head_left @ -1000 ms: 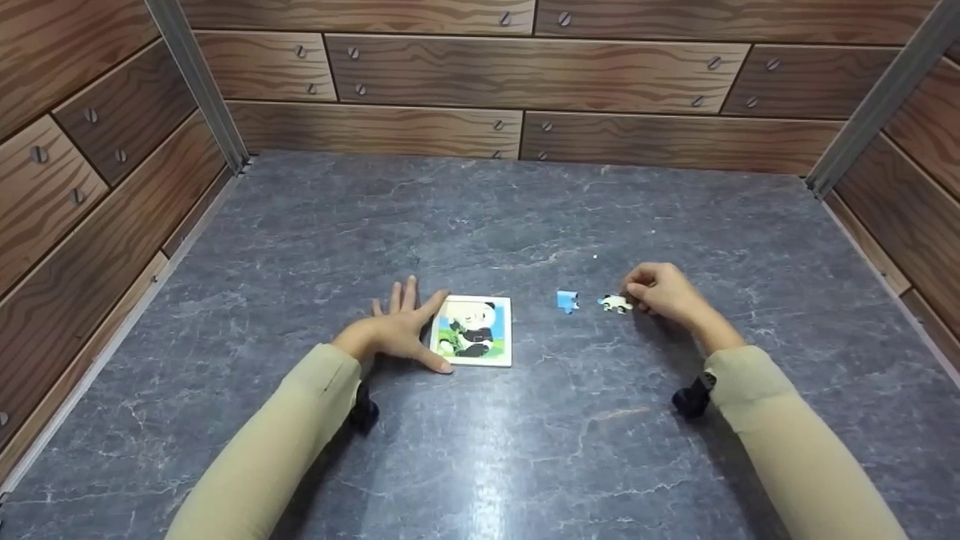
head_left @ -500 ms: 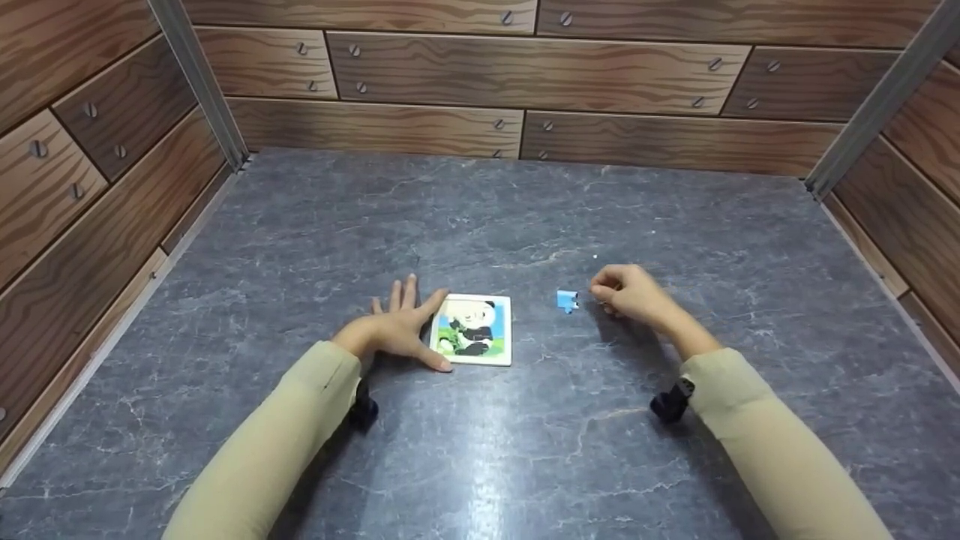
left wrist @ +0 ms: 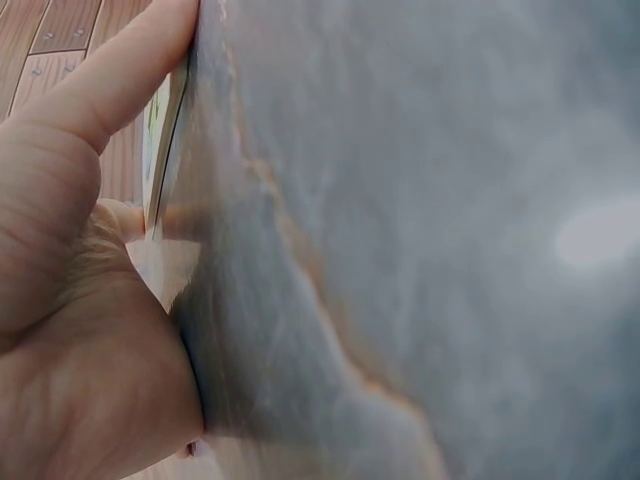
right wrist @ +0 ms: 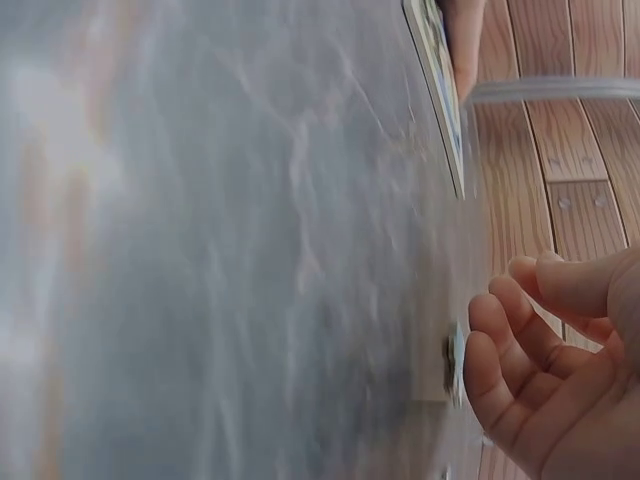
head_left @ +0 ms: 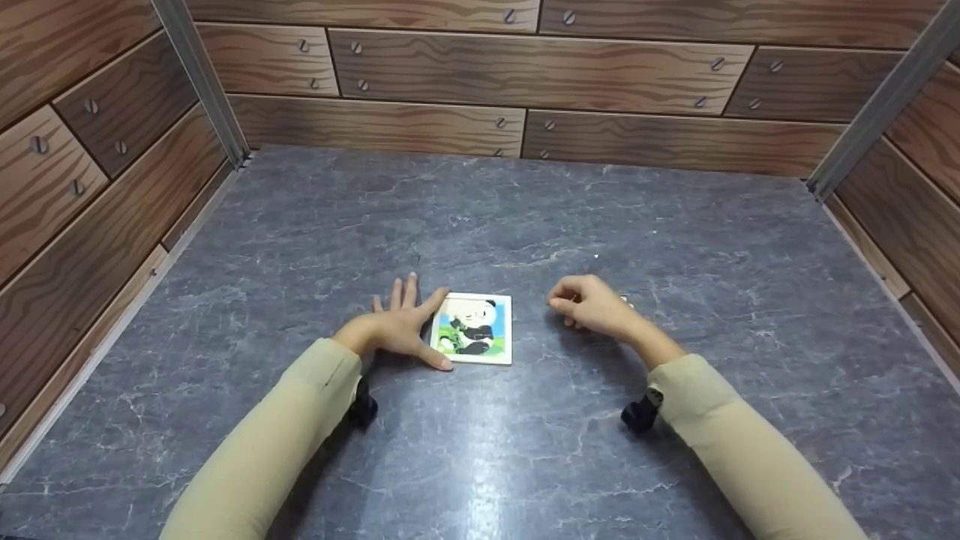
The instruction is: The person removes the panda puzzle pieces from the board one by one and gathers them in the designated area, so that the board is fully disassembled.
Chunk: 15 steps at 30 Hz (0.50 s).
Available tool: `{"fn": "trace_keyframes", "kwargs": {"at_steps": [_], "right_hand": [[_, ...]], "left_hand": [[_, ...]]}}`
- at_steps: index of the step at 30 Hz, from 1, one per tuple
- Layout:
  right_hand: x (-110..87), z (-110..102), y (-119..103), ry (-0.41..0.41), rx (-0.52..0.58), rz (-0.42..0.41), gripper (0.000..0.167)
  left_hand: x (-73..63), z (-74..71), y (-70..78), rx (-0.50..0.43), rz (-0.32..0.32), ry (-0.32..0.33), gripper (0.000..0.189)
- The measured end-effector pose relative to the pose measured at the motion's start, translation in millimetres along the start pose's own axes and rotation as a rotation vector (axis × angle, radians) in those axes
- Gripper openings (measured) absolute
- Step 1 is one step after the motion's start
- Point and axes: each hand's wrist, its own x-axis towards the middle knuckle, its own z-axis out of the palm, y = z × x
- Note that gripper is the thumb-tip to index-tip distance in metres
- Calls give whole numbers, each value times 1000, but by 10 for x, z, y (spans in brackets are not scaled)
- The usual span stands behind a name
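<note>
A square panda puzzle in a white frame [head_left: 471, 352] lies flat on the table. My left hand [head_left: 390, 330] spreads at its left side, with thumb and index finger along the near and far left corners. To the right, my right hand [head_left: 589, 306] is just above the tabletop, fingers loosely curled and nothing visible between them. A puzzle piece [right wrist: 456, 360] shows on the table behind those fingers in the right wrist view. Past the back of this hand, a bit of a pale puzzle piece [head_left: 628, 301] peeks out in the head view. The blue piece is hidden there.
The grey marbled tabletop [head_left: 480, 225] is bounded by wood-patterned walls [head_left: 420, 71] with metal corner posts [head_left: 201, 82]. A tiny white speck [head_left: 596, 256] lies beyond the right hand. Light glares off the table's near middle.
My right hand has moved left from the pale piece, passing over it, to where the blue piece lay in view. The left hand and the framed puzzle have stayed put.
</note>
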Motion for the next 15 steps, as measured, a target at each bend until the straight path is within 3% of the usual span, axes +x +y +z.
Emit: {"fn": "trace_keyframes", "kwargs": {"at_steps": [15], "right_hand": [[130, 313, -201, -67, -7, -28, 12]], "left_hand": [[10, 5, -7, -21, 7, 1, 123]]}}
